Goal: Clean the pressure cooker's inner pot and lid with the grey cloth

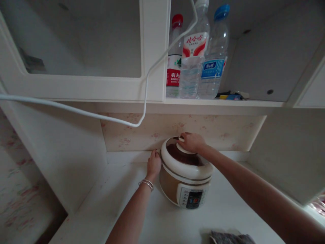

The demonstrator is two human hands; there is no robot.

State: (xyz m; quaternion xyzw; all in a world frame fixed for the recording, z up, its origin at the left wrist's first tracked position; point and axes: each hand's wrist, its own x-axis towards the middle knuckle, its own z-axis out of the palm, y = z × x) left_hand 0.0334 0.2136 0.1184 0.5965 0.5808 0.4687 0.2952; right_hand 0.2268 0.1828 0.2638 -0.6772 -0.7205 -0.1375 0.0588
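An electric pressure cooker (169, 184) with a cream rim and a gold-brown body stands on the white counter. On its front is a control panel (194, 198) with a dark display. My right hand (192, 142) is closed over the handle on top of the dark-centred lid (175, 154). At the cooker's left side, my left hand (154, 164) is wrapped round the side handle, which the fingers mostly hide. The lid sits on the cooker body. A silver bracelet (146, 184) circles my left wrist.
Overhead, a white cabinet (154, 89) holds several plastic bottles (194, 64) and small items (232, 96) on its shelf. A white cable (101, 117) hangs across the view in front. Folded dark cloth (230, 238) lies at the counter's (111, 203) near edge.
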